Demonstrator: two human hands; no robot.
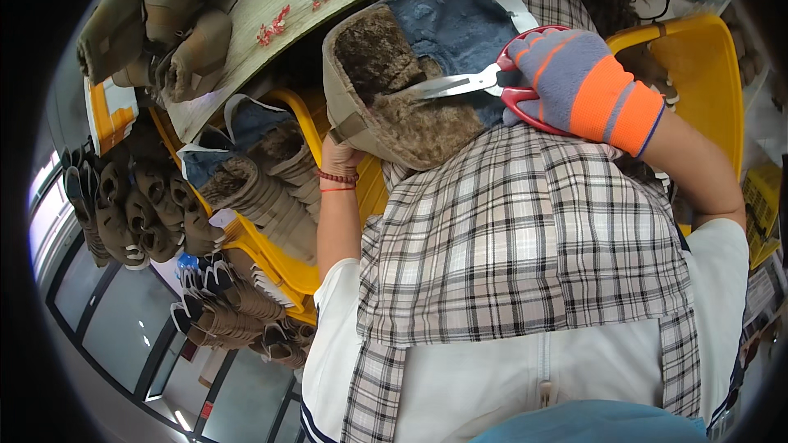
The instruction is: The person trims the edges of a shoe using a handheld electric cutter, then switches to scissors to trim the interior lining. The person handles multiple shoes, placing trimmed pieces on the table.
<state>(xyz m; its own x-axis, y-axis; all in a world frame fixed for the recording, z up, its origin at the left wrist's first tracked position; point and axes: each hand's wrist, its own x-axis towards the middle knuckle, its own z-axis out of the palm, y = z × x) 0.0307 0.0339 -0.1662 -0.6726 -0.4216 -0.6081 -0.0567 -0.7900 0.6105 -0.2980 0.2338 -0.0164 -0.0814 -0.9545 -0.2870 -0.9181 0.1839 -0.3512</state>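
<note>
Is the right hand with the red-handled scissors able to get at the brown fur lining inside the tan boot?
Probably yes: the right hand holds the red-handled scissors, blades already over the brown fur lining, with nothing between.

left hand point(338, 152): mostly hidden behind boot point(394, 90) | scissors point(484, 82): handles covered by gloved right hand point(574, 82)

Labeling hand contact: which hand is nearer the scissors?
Right. The gloved right hand grips the red handles of the scissors. The bare left hand is under the far edge of the fur-lined boot, away from the scissors.
</note>
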